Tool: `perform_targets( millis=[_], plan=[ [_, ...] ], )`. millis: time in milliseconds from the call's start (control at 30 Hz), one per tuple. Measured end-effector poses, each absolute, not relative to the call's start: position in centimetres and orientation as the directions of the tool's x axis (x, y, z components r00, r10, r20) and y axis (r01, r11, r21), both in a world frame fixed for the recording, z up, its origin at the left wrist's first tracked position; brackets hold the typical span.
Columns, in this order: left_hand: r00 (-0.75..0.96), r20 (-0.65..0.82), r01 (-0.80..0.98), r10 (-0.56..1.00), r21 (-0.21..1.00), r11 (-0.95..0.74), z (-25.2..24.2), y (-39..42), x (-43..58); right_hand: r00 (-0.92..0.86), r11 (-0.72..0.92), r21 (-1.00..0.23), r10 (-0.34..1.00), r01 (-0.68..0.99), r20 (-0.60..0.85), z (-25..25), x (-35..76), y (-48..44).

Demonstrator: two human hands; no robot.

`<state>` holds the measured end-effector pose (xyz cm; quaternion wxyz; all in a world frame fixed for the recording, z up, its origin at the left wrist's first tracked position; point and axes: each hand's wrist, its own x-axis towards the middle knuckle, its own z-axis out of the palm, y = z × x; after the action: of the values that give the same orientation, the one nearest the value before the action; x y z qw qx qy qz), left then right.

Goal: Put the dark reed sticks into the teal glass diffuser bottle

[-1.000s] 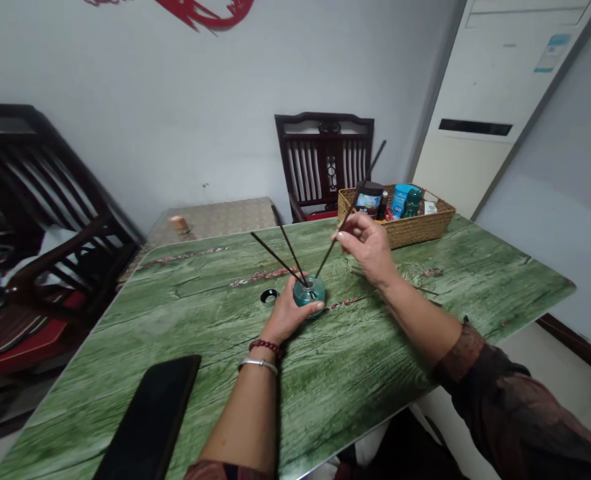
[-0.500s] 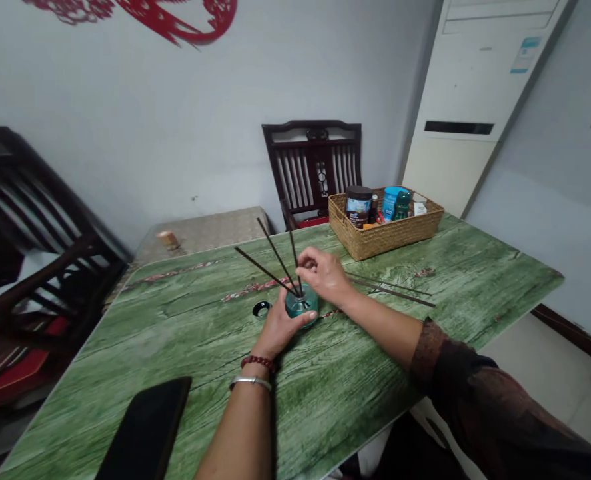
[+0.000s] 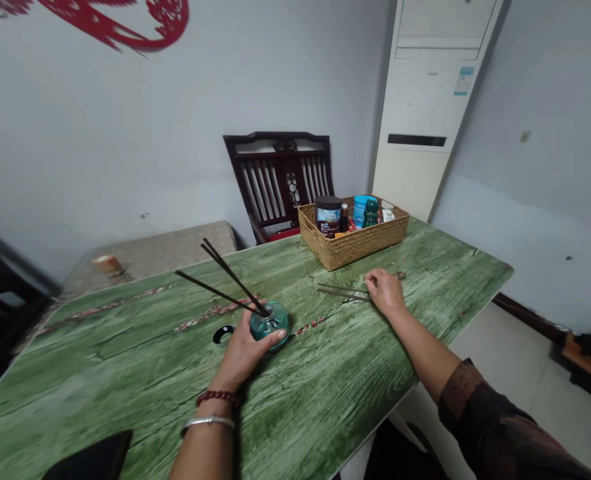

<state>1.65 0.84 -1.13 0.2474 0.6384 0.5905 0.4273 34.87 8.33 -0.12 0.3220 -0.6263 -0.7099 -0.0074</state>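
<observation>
My left hand [image 3: 248,347] is wrapped around a teal glass reed diffuser bottle [image 3: 270,327] that stands on the table. Three dark reeds [image 3: 225,270] rise from its neck, leaning to the left; two lie close together. Over the right part of several loose reeds [image 3: 340,292] on the tabletop is my right hand [image 3: 386,290], its fingers curled and pinched. Whether a reed is between those fingertips is hidden. A black ring-shaped cap [image 3: 223,335] lies just left of the bottle.
On the green wood-patterned table [image 3: 150,393], a wicker basket [image 3: 360,250] with jars and bottles stands at the back. A dark phone [image 3: 92,457] lies at the near left. Behind are a dark wooden chair [image 3: 285,177] and a lower surface bearing a small orange-brown object [image 3: 108,265].
My right hand has left the reeds at the bottle and moved right, down to the loose reeds. My left hand still holds the bottle. The view has turned right.
</observation>
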Motion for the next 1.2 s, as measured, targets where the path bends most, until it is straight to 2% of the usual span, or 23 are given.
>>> perform_targets(
  millis=[100,267,367,467,567,667,733,800,867,967,1067,1200],
  plan=[
    [-0.071,0.252,0.551,0.965,0.817,-0.173,-1.3,0.9,1.6,-0.050,0.165,-0.260,0.915,0.951,0.401,-0.5,35.0,8.4],
    [-0.082,0.219,0.537,0.972,0.831,-0.142,-1.3,0.9,1.7,-0.142,0.160,-0.091,0.974,0.983,0.174,-0.6,34.5,8.8],
    [-0.062,0.229,0.529,0.971,0.833,-0.162,-1.2,0.8,1.8,-0.130,0.141,-0.061,0.979,0.988,0.158,-0.8,34.4,8.9],
    [-0.059,0.244,0.524,0.968,0.833,-0.178,-1.3,0.6,1.9,-0.149,0.167,-0.064,0.965,0.984,0.215,-0.6,34.2,8.5],
    [-0.048,0.260,0.510,0.964,0.837,-0.200,-1.4,0.5,2.0,-0.164,0.232,-0.164,0.924,0.959,0.346,0.9,33.9,7.8],
    [-0.036,0.274,0.509,0.961,0.833,-0.218,-1.5,0.6,2.0,-0.143,0.382,-0.409,0.851,0.828,0.505,3.7,32.9,7.1],
    [-0.035,0.285,0.520,0.958,0.824,-0.226,-1.6,0.8,2.0,-0.102,0.510,-0.615,0.812,0.601,0.574,6.0,31.6,6.7],
    [-0.036,0.291,0.524,0.956,0.820,-0.230,-1.8,0.9,2.0,-0.080,0.584,-0.759,0.804,0.287,0.589,8.1,29.6,6.2],
    [-0.040,0.286,0.519,0.957,0.825,-0.225,-1.9,1.0,1.9,-0.118,0.588,-0.807,0.806,0.044,0.581,9.8,27.0,5.7],
    [-0.040,0.288,0.500,0.957,0.835,-0.230,-1.9,1.0,1.9,-0.189,0.574,-0.807,0.785,-0.137,0.590,10.9,23.2,5.1],
    [-0.027,0.291,0.483,0.956,0.841,-0.242,-1.9,1.0,2.0,-0.242,0.575,-0.794,0.757,-0.195,0.607,10.7,20.2,5.1],
    [-0.018,0.306,0.479,0.952,0.838,-0.260,-1.9,0.9,2.0,-0.266,0.558,-0.810,0.765,-0.181,0.586,9.4,17.9,5.7]
  ],
)
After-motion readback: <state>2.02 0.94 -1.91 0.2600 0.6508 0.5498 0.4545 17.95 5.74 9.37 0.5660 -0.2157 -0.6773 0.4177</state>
